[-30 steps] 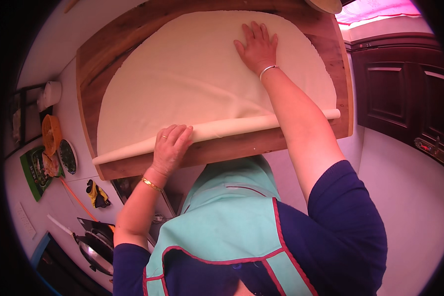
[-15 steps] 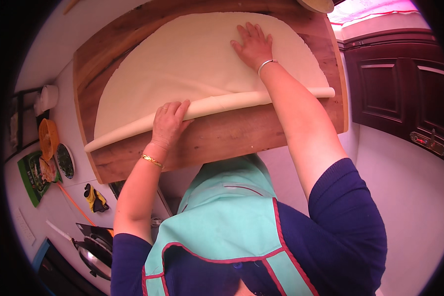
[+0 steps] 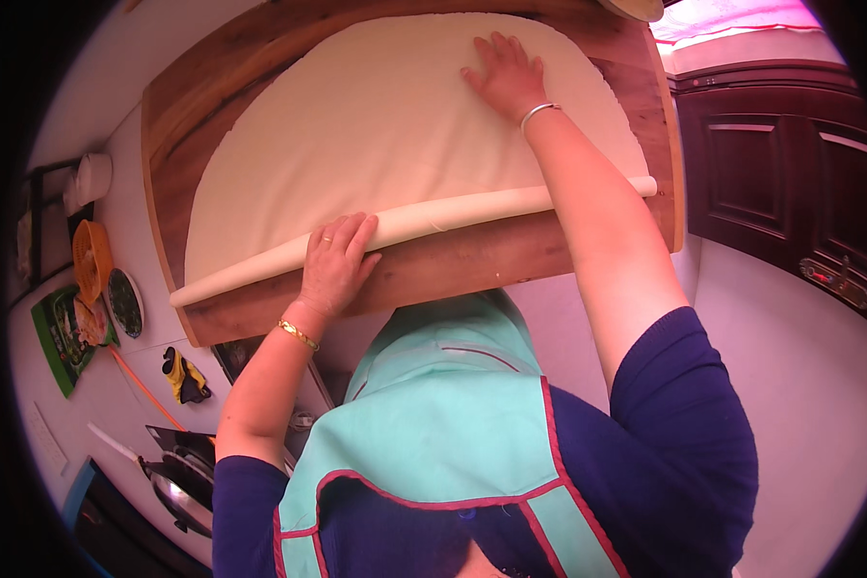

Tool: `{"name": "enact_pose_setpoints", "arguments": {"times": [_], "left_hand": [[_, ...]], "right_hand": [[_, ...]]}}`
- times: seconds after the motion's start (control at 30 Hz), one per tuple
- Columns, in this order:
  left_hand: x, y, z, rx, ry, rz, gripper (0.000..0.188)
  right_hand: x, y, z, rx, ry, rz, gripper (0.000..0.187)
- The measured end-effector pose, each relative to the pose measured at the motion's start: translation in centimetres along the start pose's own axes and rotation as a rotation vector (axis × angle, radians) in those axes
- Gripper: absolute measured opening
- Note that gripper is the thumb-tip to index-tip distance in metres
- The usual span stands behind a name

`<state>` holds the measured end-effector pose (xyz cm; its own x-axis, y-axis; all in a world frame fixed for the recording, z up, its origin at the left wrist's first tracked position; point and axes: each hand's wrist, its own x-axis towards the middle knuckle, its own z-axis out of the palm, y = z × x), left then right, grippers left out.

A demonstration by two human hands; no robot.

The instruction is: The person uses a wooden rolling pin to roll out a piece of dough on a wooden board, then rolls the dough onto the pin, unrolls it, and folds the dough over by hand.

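Note:
A broad, thin sheet of pale dough (image 3: 376,125) with a rounded far edge covers much of the wooden board (image 3: 433,273). Along its near side lies a long rolling pin (image 3: 511,203), with dough seemingly lapped around its middle. My left hand (image 3: 335,258) is curled over the pin left of centre, fingers on top and thumb at the near side. Farther off, my right hand (image 3: 509,77) lies flat on the sheet at the far right, fingers spread. My right forearm crosses above the pin and hides part of it. Soft ripples run through the dough beyond the pin.
A round wooden item (image 3: 636,8) sits at the board's far right corner. Dark panelled doors (image 3: 780,164) stand to the right. At left are an orange basket (image 3: 91,255), a patterned oval dish (image 3: 125,302), a yellow-black glove-like item (image 3: 185,376) and a lidded pan (image 3: 178,486).
The pin and my left hand have come slightly nearer to me. My right hand has slid a little right across the dough. A crease beside the pin has given way to soft ripples.

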<state>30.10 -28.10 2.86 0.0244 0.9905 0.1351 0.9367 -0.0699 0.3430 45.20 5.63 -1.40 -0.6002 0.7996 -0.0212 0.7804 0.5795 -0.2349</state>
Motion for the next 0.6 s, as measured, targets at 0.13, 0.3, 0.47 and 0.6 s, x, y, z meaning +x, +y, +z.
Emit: {"name": "enact_pose_setpoints", "arguments": {"times": [0.13,0.3,0.47,0.6], "left_hand": [[-1.9,1.7,-0.3,-0.116,0.098,0.059,0.057],[-3.5,3.0,-0.3,-0.058,-0.161,-0.063,0.062],[-3.3,2.3,-0.4,-0.093,-0.179,-0.073,0.059],[-3.7,2.4,-0.7,-0.118,-0.263,-0.071,0.056]], "right_hand": [[-0.8,-0.5,0.2,0.007,0.089,0.009,0.06],[-3.4,-2.2,1.2,0.022,0.121,-0.057,0.06],[-7.8,-2.3,2.0,0.012,0.168,-0.116,0.061],[-10.5,-3.9,1.7,-0.007,0.139,-0.223,0.059]]}}
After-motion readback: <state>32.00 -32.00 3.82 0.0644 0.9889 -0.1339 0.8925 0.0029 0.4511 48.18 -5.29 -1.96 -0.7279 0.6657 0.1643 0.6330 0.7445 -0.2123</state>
